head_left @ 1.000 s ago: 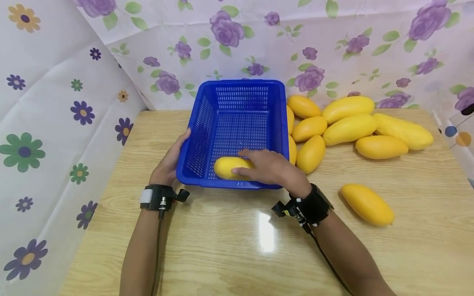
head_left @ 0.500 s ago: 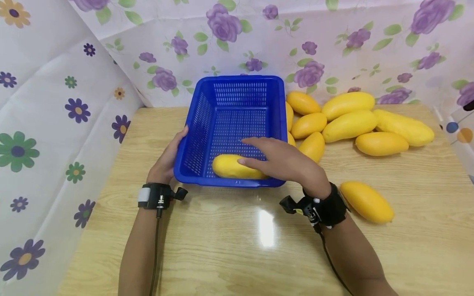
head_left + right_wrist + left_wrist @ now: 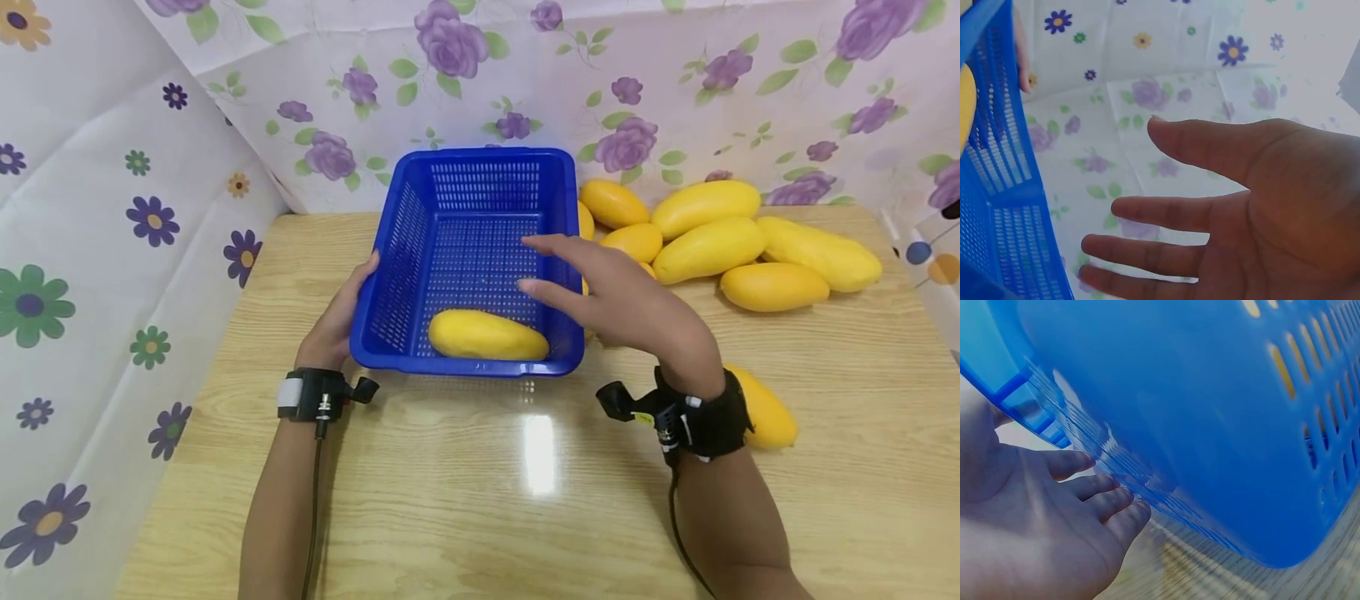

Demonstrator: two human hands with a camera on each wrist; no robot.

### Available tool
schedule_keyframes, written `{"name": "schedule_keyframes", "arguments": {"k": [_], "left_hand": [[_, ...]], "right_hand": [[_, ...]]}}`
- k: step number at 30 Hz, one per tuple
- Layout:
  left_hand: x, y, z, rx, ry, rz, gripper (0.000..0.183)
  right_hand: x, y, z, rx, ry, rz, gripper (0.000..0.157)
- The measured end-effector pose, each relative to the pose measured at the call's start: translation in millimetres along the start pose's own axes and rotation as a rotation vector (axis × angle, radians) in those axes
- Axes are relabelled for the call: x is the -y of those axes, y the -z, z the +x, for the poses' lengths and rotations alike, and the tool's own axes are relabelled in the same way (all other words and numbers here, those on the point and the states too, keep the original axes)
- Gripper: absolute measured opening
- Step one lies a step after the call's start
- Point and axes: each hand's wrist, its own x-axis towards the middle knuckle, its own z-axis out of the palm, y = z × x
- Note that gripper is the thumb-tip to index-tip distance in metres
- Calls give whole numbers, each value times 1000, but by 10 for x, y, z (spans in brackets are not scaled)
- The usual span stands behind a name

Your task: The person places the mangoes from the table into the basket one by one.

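A blue perforated basket (image 3: pixel 487 367) stands on the wooden table. Lying along its near inner wall is a long yellow fruit (image 3: pixel 487 336) that looks like a papaya. My left hand (image 3: pixel 337 321) supports the basket's left side from outside; in the left wrist view, the loosely extended fingers (image 3: pixel 1113 503) touch the wall, with the palm apart from it. My right hand (image 3: pixel 630 304) is spread over the basket's right rim, holding nothing. Its thumb and fingers stand apart in the right wrist view. Just beyond it are orange-yellow mangoes (image 3: pixel 611 204), some partly hidden by hand and basket.
Long yellow papaya-like fruits (image 3: pixel 708 250) lie in a group at the back right, with another mango (image 3: pixel 775 287) before them. A lone mango (image 3: pixel 768 412) is partly behind my right wrist. Flowered sheets (image 3: pixel 480 92) bound the table at the back and left.
My right hand has let go of the long yellow fruit and moved right and up out of the basket, leaving the fruit inside. The left hand stays at the basket's side.
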Motion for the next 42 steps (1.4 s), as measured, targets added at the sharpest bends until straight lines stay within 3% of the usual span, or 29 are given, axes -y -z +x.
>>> {"name": "schedule_keyframes", "arguments": {"k": [9,23,42], "left_hand": [[-21,-9,-15,10,8,-15,68],[0,-2,4,0,7,-4,68],[7,12,7,19,-2,-7,67]], "right_hand": [[-149,215,-38,-75,7,72,61],[-448,467,-164,-149,-121,104,62],[-966,711,-319,-348,-290,155,56]]}}
